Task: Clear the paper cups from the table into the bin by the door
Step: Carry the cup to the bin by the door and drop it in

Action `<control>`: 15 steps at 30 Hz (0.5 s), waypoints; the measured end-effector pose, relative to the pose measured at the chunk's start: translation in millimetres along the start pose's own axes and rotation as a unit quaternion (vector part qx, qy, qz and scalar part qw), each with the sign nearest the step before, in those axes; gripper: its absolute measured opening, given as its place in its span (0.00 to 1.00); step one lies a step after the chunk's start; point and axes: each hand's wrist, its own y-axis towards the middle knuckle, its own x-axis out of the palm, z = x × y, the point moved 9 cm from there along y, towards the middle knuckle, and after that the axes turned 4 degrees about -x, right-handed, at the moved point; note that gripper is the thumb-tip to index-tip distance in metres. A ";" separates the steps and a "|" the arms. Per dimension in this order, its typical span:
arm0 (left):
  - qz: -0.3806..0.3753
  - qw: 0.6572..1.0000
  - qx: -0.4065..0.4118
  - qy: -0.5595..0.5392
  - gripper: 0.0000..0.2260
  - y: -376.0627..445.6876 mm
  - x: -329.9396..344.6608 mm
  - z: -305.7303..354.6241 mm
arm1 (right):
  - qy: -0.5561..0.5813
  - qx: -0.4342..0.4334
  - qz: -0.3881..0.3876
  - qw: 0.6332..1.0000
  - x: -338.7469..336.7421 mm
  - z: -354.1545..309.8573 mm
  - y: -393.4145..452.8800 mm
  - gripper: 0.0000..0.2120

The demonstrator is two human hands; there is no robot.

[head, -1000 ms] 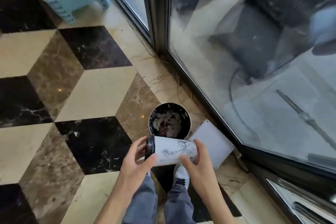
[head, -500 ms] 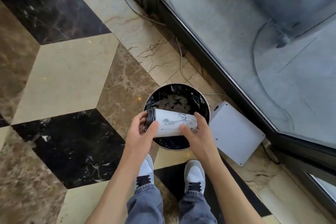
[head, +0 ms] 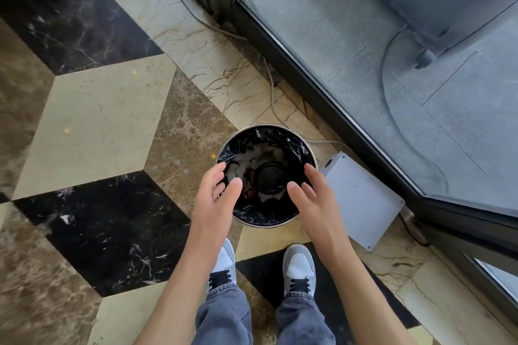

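1. The drop step looks done: the paper cup (head: 269, 179) lies inside the bin (head: 313, 154), black lid facing up, long axis near vertical.
2. Left hand (head: 217, 199) and right hand (head: 314, 199) hover over the rim, fingers spread, holding nothing.
3. Next, probably: return to the surface for remaining cups.

cup (head: 270, 178) released, now seemingly lid-up inside bin (head: 313, 155) | both hands (head: 217, 194) empty, fingers spread

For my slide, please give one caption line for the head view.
Both open hands, left and right, above the bin, lidded cup inside.
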 end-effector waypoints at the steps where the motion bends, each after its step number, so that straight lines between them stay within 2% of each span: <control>1: 0.001 1.000 0.009 0.005 0.21 -7.8 -1.6 6.9 | -0.003 -0.010 0.000 1.000 -2.8 -9.3 -6.0 0.30; 8: 0.007 0.994 0.104 0.022 0.24 -78.3 -19.2 98.7 | -0.028 -0.102 -0.002 0.994 -29.7 -119.3 -56.6 0.29; 15: 0.030 0.966 0.252 0.055 0.27 -210.5 -48.3 267.5 | -0.072 -0.243 0.017 0.967 -74.2 -305.2 -152.1 0.32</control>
